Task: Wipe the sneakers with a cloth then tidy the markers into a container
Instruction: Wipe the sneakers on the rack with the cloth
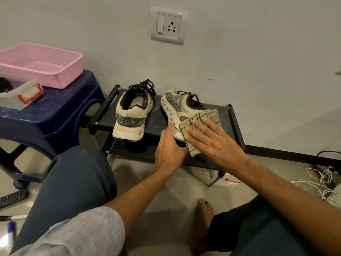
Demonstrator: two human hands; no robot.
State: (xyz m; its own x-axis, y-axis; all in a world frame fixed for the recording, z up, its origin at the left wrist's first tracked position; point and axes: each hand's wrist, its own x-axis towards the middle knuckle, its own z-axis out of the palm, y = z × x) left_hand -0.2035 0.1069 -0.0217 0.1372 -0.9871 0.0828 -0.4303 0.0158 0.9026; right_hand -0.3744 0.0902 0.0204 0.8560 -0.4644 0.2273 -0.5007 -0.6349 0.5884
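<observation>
Two sneakers sit on the black rack point(157, 119) at 12 o'clock, and we're mid-wipe on one of them, so we'd put the job somewhere inside step one. The tipped sneaker point(175, 106) lies on its side at 1 o'clock. Our left hand point(168, 148) is clamped on its heel end, thumb up along the sole, fingers hidden behind. Our right hand point(212, 143) lies flat, fingers straight and a little spread, pressing the folded cloth point(206, 115) onto the sneaker's side. The upright sneaker point(131, 117) stands at 11 o'clock, heel toward us, with neither hand on it; whether it's wiped we can't tell, though the heel looks grubby. The marker step isn't started as we read it: a white marker point(14, 217) and a blue-capped marker point(11, 230) lie on the floor at 8 o'clock, well apart from any container. Candidate containers are on the blue stool point(51, 115) at 10 o'clock: a pink basket point(60, 78) with a clear tub point(11, 101) with red clips just in front. Writing: nothing legible. The grey emblem on the tipped sneaker and the squiggle on the upright one's heel band are too blurred to name a brand.
</observation>
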